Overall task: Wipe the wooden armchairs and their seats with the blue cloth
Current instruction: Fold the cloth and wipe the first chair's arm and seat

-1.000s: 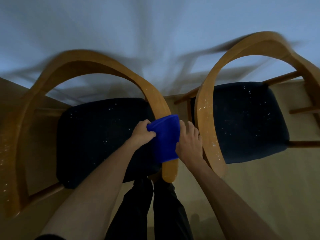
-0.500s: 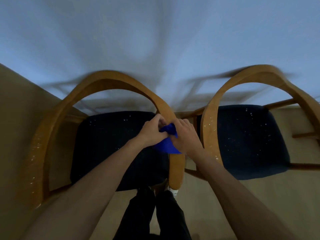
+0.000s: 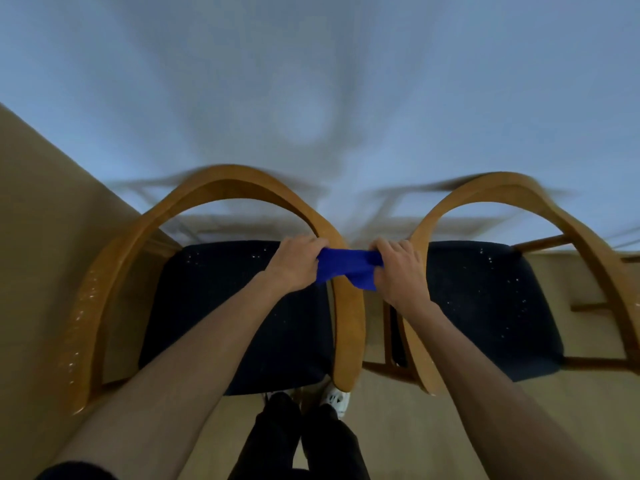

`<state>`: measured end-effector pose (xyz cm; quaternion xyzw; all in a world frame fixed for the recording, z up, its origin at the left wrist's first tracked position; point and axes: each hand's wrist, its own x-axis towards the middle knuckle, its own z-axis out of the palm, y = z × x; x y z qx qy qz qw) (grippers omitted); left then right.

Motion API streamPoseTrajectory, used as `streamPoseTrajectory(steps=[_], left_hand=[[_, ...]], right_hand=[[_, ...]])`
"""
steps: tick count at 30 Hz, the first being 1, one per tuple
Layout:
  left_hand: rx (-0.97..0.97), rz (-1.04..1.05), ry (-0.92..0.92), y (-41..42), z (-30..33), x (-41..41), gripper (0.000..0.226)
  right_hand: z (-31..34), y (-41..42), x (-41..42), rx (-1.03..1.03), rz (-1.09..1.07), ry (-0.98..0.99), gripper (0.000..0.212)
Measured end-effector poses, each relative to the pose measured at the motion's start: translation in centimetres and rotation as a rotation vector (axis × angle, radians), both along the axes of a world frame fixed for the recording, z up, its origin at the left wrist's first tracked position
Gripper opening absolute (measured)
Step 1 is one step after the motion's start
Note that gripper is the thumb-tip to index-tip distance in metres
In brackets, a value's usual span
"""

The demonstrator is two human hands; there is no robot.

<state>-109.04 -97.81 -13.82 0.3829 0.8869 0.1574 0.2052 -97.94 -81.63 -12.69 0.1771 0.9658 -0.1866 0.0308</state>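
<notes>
Two wooden armchairs with curved arm rails and dark seats stand side by side below me. The blue cloth is stretched across the right arm rail of the left armchair. My left hand grips the cloth's left end over the left chair's dark seat. My right hand grips its right end, in the gap beside the right armchair. White specks dot both seats, the right seat included, and the left chair's outer rail.
A pale wall rises right behind the chair backs. A beige floor lies under and between the chairs. My dark trouser legs and a white shoe stand at the left chair's front edge.
The cloth hung flat over the rail, then was bunched between both hands. Now my hands have pulled apart, stretching it across the rail farther up toward the chair back.
</notes>
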Motion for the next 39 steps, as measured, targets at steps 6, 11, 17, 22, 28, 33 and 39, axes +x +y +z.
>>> streamPoseTrajectory(steps=[6, 11, 17, 22, 28, 33, 39], left_hand=[[-0.174, -0.195, -0.095, -0.5, -3.4, 4.1, 0.033], [-0.201, -0.145, -0.266, 0.0, -6.2, 5.6, 0.022], [-0.207, 0.014, -0.344, 1.1, -8.5, 4.7, 0.023], [-0.214, 0.115, -0.421, 0.9, -10.5, 5.5, 0.039], [-0.245, 0.259, -0.463, -1.1, -10.8, 5.1, 0.059], [-0.310, 0.353, -0.466, -6.0, -11.0, 4.4, 0.056], [-0.317, 0.458, -0.454, -10.7, -10.8, 4.1, 0.052]], right_hand=[[-3.4, -0.2, 4.6, -0.029, 0.027, -0.292, 0.014], [-6.3, -0.5, 6.6, -0.144, -0.047, -0.429, 0.014], [-8.7, 0.0, 5.4, 0.006, -0.034, -0.412, 0.034], [-10.0, -1.9, 5.4, 0.060, 0.353, -0.284, 0.063], [-12.6, -3.4, 5.4, 0.077, 0.384, -0.384, 0.065], [-12.8, -3.4, 4.0, 0.137, 0.454, -0.420, 0.072], [-12.0, -4.7, 2.6, 0.228, 0.494, -0.528, 0.061]])
